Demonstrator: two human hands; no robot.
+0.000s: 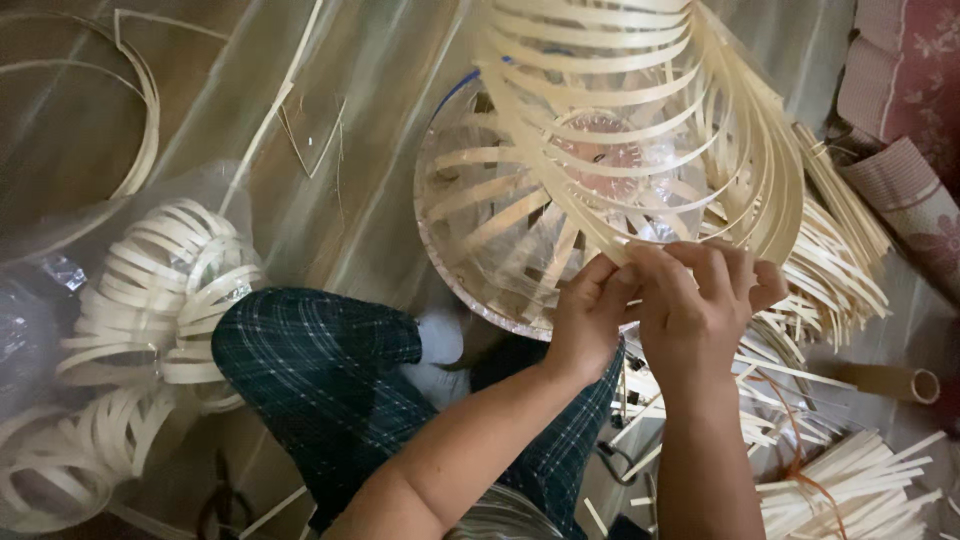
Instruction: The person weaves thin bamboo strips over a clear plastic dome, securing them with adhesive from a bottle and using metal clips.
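1. The left hand (588,322) pinches the lower edge of a bamboo-strip frame (640,130), its fingers curled tight onto the thin pale strips where they bunch together.
2. The right hand (698,312) sits just beside it, touching the left, and is closed on the same bundle of strips, with its fingers wrapped over the top of them.
3. The frame is a rounded cage of curved pale strips, held up in the air above the person's lap in the upper middle of the view (its top runs out of the picture).
4. Behind and under the frame lies a round clear plastic basin (450,240) with a bluish rim, seen partly through the strips.
5. The person's knee, in dark plaid trousers (320,370), bends up at lower centre.
6. To the left, coiled bamboo strips (160,290) sit bundled inside clear plastic bags, with more coils below them near the bottom corner.
7. A thin bamboo hoop (145,110) lies on the floor at upper left.
8. At lower right, straight cut strips (860,485) lie in loose heaps, and near them a cardboard tube (895,380) lies on its side.
9. A reddish patterned cloth (905,80) shows at the right edge.
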